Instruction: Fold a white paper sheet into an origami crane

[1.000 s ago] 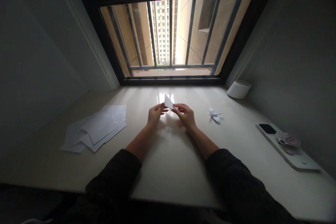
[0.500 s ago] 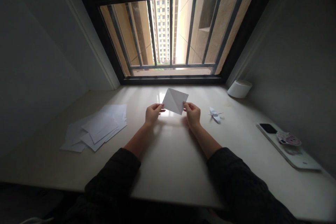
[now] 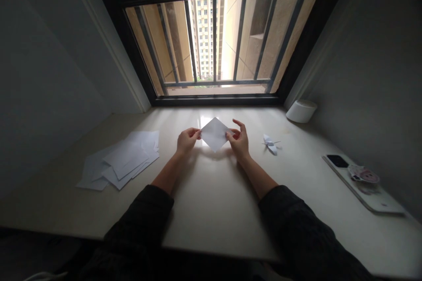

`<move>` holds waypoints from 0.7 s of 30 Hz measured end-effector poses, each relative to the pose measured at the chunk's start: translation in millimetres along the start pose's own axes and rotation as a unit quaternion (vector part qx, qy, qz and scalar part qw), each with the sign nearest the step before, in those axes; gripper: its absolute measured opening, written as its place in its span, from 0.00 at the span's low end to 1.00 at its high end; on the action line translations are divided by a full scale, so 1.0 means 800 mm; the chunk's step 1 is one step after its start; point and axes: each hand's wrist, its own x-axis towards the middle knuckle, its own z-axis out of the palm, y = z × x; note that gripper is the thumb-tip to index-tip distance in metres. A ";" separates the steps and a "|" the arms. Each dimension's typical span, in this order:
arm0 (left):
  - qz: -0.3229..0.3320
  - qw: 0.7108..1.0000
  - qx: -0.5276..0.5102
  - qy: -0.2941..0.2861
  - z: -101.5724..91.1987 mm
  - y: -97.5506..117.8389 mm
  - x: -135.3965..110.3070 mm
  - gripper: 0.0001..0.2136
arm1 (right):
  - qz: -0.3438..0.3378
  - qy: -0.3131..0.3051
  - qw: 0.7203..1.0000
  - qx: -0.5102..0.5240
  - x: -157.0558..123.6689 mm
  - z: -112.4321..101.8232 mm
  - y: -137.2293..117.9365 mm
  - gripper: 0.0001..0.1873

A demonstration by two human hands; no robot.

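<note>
Two of our hands meet at a white paper square [image 3: 215, 134], held as a diamond above the worktop [image 3: 211, 215] at 12 o'clock from our wrists. Its corner-to-corner axis runs level between them, neither hand clearly nearer. Our left hand [image 3: 188, 139] pinches the 9 o'clock corner between closed fingers [image 3: 194, 131]. Our right hand [image 3: 239, 141] stands open, its thumb [image 3: 230, 132] at the 3 o'clock corner, its fingers [image 3: 238, 123] spread wide. Loose paper sheets [image 3: 121, 160] lie towards 9 o'clock, a paper crane [image 3: 270, 144] towards 3 o'clock.

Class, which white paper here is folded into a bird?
The paper crane right of the right hand; the diamond-shaped sheet between that hand and the left hand and the loose pile are not birds.
</note>
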 end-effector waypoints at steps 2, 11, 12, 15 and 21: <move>0.011 1.000 -0.004 -0.023 -0.005 0.004 0.001 0.16 | -0.003 -0.017 1.000 -0.009 0.000 -0.001 0.000 0.26; -0.071 0.995 -0.077 -0.001 -0.013 0.007 0.007 0.18 | 0.092 -0.128 0.983 0.088 0.001 -0.005 -0.011 0.23; -0.085 0.993 -0.086 0.001 -0.014 0.005 0.008 0.17 | 0.101 -0.138 0.981 0.093 0.001 -0.006 -0.014 0.24; -0.117 0.986 -0.118 0.002 -0.014 0.001 0.010 0.18 | 0.115 -0.158 0.978 0.071 -0.001 -0.007 -0.019 0.28; -0.142 0.977 -0.157 0.008 -0.012 0.000 0.011 0.18 | 0.051 -0.124 0.991 0.010 -0.002 -0.009 -0.022 0.23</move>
